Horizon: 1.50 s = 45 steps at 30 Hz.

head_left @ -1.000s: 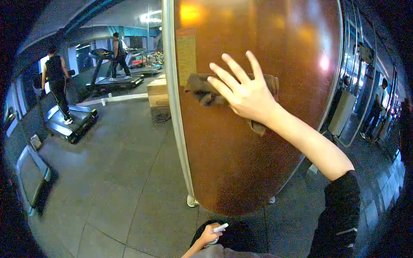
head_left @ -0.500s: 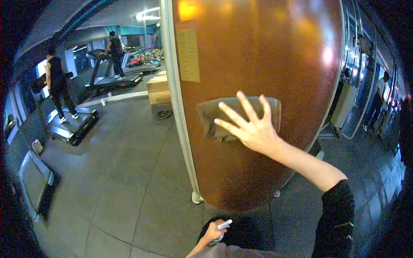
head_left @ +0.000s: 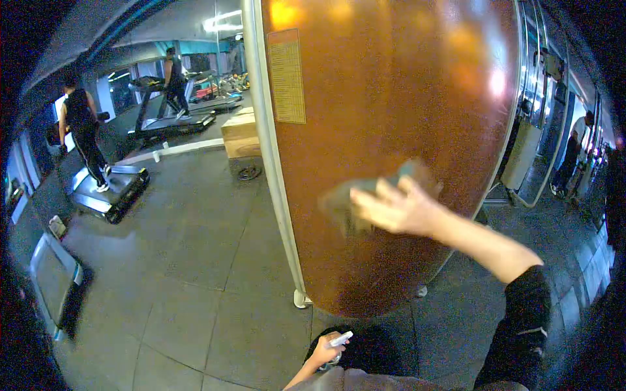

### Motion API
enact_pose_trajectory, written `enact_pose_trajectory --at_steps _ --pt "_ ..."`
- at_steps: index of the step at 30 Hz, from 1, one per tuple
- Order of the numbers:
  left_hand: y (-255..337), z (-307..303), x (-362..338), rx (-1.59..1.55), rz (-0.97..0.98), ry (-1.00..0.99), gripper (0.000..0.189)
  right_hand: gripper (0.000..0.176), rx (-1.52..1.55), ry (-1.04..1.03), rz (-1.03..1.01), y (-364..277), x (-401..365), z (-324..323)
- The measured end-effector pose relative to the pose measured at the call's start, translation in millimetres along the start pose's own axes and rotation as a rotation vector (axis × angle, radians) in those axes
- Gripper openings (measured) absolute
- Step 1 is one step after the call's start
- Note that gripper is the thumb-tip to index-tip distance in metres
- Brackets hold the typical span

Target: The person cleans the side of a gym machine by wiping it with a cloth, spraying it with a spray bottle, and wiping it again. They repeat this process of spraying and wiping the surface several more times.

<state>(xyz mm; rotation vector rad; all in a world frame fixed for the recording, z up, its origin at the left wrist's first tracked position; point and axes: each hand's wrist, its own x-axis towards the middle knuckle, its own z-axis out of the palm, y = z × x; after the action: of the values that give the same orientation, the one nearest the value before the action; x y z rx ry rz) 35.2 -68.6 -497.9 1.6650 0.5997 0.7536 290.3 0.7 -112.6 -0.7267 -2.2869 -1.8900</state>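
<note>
A grey-green cloth (head_left: 345, 199), smeared by motion, lies against a tall glossy reddish-brown panel (head_left: 391, 85). My right hand (head_left: 401, 207) is on the cloth with its fingers bent into it, and it looks bunched under them. Low in front of my body, my left hand (head_left: 324, 350) is closed round a spray bottle (head_left: 340, 339). Only the bottle's white spray head and a bit below it show; the rest is hidden by the hand and my clothing.
A printed sheet (head_left: 287, 77) is stuck on the panel's upper left. The panel has a pale metal frame (head_left: 279, 195) and stands on feet. At left, a person (head_left: 83, 130) walks on a treadmill (head_left: 111, 192), mirrored behind. Metal gym equipment (head_left: 525, 156) stands at right.
My right hand has gone from spread flat to bent fingers, shifting slightly down and right, and the cloth has crumpled. My left hand stays about where it was. The person on the treadmill has stepped.
</note>
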Motion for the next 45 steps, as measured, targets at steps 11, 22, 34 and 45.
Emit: enact_pose_trajectory --at_steps 11,22,34,45 --pt "-6 8 4 -0.021 -0.051 -0.030 0.032 0.044 -0.321 0.237 0.564 158 105 -45" --pt "2 14 5 0.025 -0.076 -0.009 0.023 0.032 0.125 -0.061 0.168 -37 9 -1" --pt "-4 2 4 0.039 0.058 0.014 0.023 0.038 -0.274 0.214 0.574 180 106 -51" --pt "37 0 -11 0.061 0.045 -0.069 0.028 0.039 0.258 -0.239 0.282 -107 9 1"
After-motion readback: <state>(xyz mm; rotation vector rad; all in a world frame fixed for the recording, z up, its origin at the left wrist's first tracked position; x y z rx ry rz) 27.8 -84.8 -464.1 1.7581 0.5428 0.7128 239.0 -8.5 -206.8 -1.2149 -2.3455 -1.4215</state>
